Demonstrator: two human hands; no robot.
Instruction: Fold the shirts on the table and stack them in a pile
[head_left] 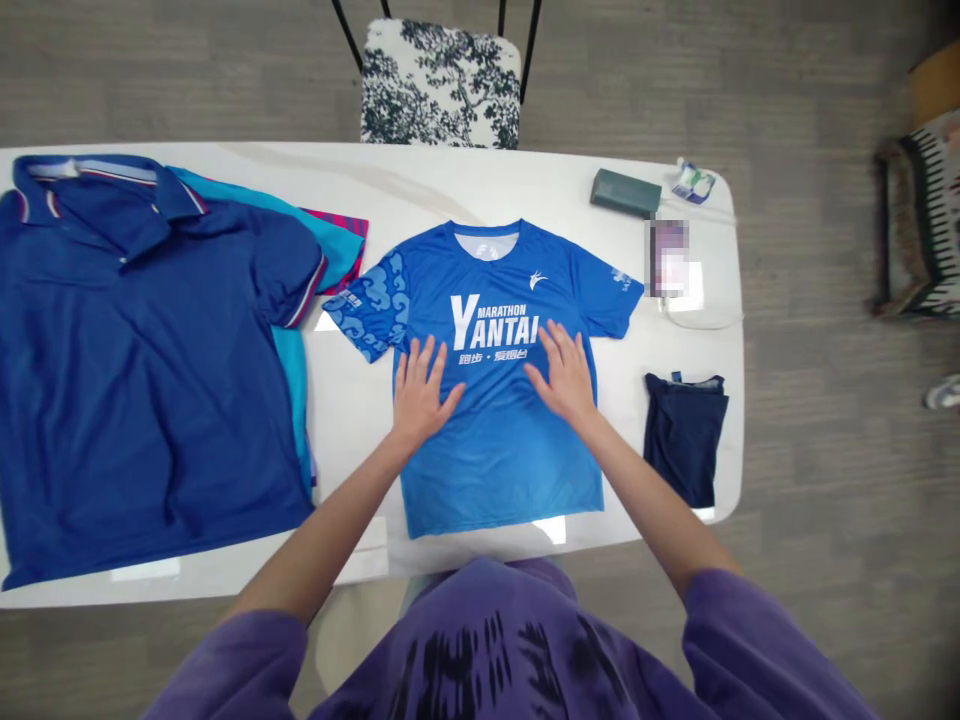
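A blue T-shirt (495,440) with white "Marathon Yantai" lettering lies spread flat, front up, its collar pointing away from me. Both sleeves stretch outward, the left one patterned with pale wave shapes. My left hand (421,395) rests on the shirt's left side below the sleeve, fingers spread. On the opposite side my right hand (562,378) lies flat, its fingertips by the end of the lettering. Neither hand grips any cloth.
The white table (360,400) carries a dark blue polo shirt (150,370) over a turquoise garment (292,370) at left. At right are a folded navy garment (684,440), a green case (625,192), a small packet (693,183) and a blurred device (667,258). Behind stands a patterned chair (441,85).
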